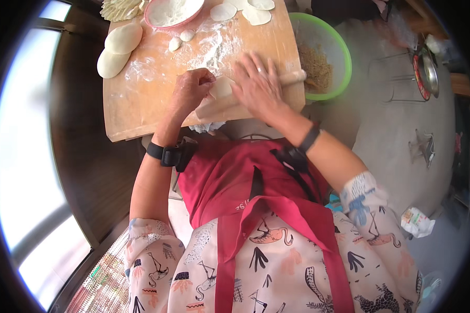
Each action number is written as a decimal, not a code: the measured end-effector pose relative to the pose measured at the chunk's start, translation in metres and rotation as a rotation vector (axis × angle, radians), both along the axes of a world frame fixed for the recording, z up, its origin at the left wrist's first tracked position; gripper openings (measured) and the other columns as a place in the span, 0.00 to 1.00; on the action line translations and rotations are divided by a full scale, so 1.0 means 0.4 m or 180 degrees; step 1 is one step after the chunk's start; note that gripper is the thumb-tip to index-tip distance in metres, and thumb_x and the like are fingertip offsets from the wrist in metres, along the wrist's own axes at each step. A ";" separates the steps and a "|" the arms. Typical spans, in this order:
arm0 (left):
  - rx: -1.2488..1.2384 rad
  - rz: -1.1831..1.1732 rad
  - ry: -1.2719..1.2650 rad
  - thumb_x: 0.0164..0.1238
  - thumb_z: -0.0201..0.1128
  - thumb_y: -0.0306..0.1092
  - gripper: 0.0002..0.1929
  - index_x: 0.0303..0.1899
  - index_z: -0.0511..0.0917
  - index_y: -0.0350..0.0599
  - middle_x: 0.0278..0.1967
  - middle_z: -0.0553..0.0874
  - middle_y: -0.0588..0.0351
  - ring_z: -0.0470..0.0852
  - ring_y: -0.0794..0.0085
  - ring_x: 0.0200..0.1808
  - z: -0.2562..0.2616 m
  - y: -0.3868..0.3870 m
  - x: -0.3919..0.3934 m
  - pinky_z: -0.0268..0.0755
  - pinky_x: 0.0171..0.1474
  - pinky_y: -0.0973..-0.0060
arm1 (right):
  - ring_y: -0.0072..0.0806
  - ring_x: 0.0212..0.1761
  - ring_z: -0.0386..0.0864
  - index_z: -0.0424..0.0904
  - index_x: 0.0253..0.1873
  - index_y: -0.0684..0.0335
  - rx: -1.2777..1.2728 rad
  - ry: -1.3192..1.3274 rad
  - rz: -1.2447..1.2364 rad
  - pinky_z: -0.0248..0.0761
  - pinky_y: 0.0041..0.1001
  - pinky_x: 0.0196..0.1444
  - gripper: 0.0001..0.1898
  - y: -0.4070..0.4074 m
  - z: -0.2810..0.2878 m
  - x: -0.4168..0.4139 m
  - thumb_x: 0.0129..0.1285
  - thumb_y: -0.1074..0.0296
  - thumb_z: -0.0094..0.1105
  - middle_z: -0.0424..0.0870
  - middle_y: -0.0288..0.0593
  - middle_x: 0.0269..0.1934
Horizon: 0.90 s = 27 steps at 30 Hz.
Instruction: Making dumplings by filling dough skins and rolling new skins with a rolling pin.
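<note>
On the floured wooden board [152,105], my left hand [196,86] pinches the edge of a small dough wrapper [221,88] with its fingers curled. My right hand [258,82] lies flat, fingers spread, over a wooden rolling pin [291,78], whose end sticks out at the right; the palm hides the pin's middle. Two small dough pieces [175,44] rest above my hands, near a pink-rimmed bowl of flour [174,13]. Several thin round wrappers [256,16] lie at the top right, and two larger flat dough ovals [113,62] overlap at the left.
A green-rimmed bowl of brown filling [317,70] stands against the board's right side. Pleated dough [121,8] sits at the top left corner. A metal pan [430,72] is at the far right. A white packet [417,222] lies on the floor.
</note>
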State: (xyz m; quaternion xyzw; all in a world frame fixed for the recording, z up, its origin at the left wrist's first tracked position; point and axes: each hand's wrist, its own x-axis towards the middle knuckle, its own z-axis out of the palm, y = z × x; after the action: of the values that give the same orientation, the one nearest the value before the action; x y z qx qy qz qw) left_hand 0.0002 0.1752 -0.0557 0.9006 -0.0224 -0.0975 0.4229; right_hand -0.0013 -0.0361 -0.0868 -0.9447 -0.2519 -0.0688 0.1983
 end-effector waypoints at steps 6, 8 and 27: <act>0.1190 -0.0660 -0.0789 0.69 0.67 0.34 0.10 0.44 0.87 0.38 0.35 0.89 0.43 0.88 0.48 0.40 -0.021 -0.086 0.053 0.79 0.47 0.59 | 0.53 0.81 0.58 0.67 0.75 0.60 -0.0073 -0.0157 -0.0302 0.49 0.60 0.79 0.29 0.021 -0.013 0.146 0.75 0.53 0.51 0.65 0.58 0.77; 0.0953 -0.0299 -0.0917 0.70 0.66 0.34 0.10 0.43 0.87 0.38 0.37 0.88 0.43 0.88 0.48 0.40 -0.004 -0.071 0.002 0.78 0.46 0.58 | 0.55 0.80 0.59 0.70 0.72 0.63 -0.0061 0.0089 -0.0129 0.47 0.61 0.79 0.29 0.008 0.017 0.029 0.74 0.52 0.54 0.67 0.58 0.75; 0.1371 0.2671 -0.2320 0.74 0.59 0.24 0.19 0.65 0.76 0.41 0.58 0.80 0.40 0.79 0.46 0.58 0.006 0.278 -0.086 0.73 0.60 0.57 | 0.48 0.80 0.61 0.66 0.75 0.65 -0.0304 -0.0127 0.0160 0.50 0.54 0.80 0.34 -0.111 0.027 -0.118 0.71 0.53 0.59 0.68 0.51 0.76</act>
State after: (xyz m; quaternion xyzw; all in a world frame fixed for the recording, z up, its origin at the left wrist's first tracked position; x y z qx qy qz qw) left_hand -0.0342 0.2866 -0.0535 0.8735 0.2120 0.3910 0.1981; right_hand -0.0485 -0.0806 -0.0760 -0.9449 -0.2825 -0.0706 0.1497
